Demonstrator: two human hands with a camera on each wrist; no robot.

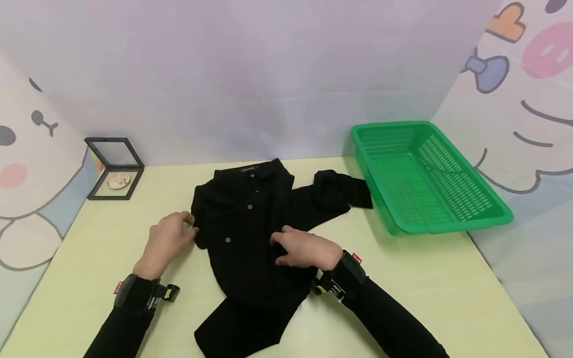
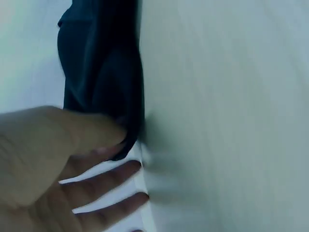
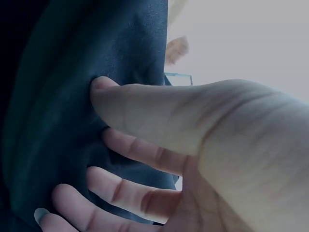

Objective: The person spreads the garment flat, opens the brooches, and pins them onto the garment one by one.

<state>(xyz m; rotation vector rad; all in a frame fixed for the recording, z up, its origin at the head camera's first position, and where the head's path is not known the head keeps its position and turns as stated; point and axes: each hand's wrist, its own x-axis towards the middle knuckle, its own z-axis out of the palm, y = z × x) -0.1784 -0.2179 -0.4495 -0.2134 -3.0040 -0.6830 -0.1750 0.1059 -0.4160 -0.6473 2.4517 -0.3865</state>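
A black button-up shirt [image 1: 241, 268] lies front up on the table, its collar toward the far wall. One sleeve [image 1: 327, 196] stretches right, its end bunched up beside the basket. Below the body, a black flap of cloth [image 1: 241, 328] slants to the lower left. My left hand [image 1: 167, 241] is at the shirt's left edge, pinching it between thumb and index finger; the other fingers [image 2: 104, 183] spread apart. On the right part of the shirt's body rests my right hand [image 1: 309, 248], thumb and fingertips [image 3: 104, 89] touching the cloth with a gap between them.
A green plastic basket [image 1: 394, 219] stands at the right rear of the pale yellow table [image 1: 170, 323]. At the left rear is an open black-framed case [image 1: 114, 198] with a small round item [image 1: 118, 180] in it. Cartoon-printed sheets [image 1: 277, 79] wall the table on three sides.
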